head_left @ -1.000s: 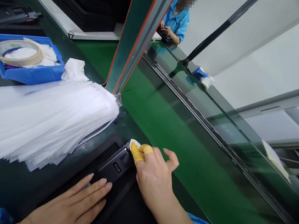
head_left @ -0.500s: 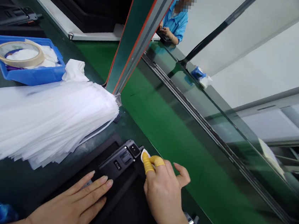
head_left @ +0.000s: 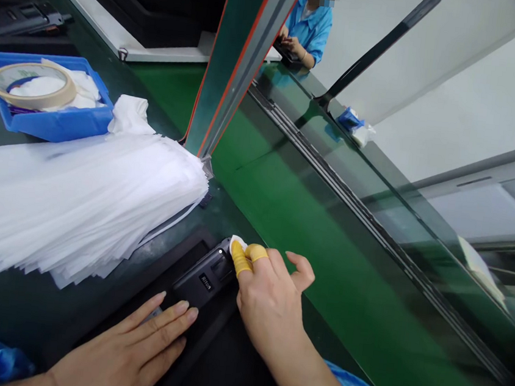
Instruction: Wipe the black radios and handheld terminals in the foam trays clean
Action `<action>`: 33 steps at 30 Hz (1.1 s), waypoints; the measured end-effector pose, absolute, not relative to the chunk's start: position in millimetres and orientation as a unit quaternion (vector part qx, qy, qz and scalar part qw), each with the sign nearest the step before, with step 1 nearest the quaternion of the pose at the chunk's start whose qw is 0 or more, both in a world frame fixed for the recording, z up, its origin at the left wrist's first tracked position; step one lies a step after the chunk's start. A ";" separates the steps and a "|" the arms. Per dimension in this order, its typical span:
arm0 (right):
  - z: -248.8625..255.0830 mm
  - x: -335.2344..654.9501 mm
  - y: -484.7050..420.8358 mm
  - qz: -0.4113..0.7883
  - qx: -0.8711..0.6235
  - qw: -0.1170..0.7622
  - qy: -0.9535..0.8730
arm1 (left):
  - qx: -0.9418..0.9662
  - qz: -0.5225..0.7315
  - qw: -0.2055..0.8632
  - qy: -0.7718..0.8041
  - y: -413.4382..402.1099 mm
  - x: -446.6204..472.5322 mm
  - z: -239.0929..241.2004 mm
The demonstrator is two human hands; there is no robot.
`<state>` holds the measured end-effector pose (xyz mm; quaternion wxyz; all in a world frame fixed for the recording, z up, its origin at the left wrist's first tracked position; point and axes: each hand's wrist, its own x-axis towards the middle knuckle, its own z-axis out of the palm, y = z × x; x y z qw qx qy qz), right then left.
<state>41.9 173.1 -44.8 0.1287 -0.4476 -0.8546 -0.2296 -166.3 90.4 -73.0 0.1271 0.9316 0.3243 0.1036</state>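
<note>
A black handheld device [head_left: 206,277] lies in a dark tray at the near edge of the bench. My left hand [head_left: 130,351] rests flat on its lower part, fingers spread, gripping nothing. My right hand [head_left: 269,301] wears yellow finger cots on two fingertips and pinches a small white wipe [head_left: 236,243], pressing it onto the device's top end.
A thick stack of white foam sheets [head_left: 77,198] lies to the left. A blue bin [head_left: 48,122] holds a tape roll [head_left: 32,83]. A metal post [head_left: 239,62] stands beside the green conveyor belt [head_left: 308,235]. Another person in blue [head_left: 309,29] works far back.
My right hand drew back to the right off the device half a second ago, then returned left onto its top end with the wipe. My left hand stayed put.
</note>
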 end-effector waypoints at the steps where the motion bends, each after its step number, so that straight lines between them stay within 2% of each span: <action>1: -44.8 43.4 171.7 -0.226 -0.450 0.128 -0.854 | 0.930 0.104 0.133 0.326 90.6 -166.2 -72.9; 8: -46.5 57.5 157.4 -0.216 -0.465 0.118 -0.850 | 0.933 0.104 0.132 0.319 91.1 -165.7 -73.6; 14: -39.3 70.6 155.8 -0.235 -0.485 0.113 -0.835 | 0.907 0.154 0.132 0.368 88.2 -158.3 -77.4; 23: -47.6 43.7 170.7 -0.207 -0.428 0.140 -0.868 | 0.922 0.145 0.117 0.340 90.7 -162.6 -70.3; 33: -45.3 62.3 161.6 -0.168 -0.408 0.143 -0.886 | 0.909 0.158 0.109 0.370 84.3 -159.4 -77.5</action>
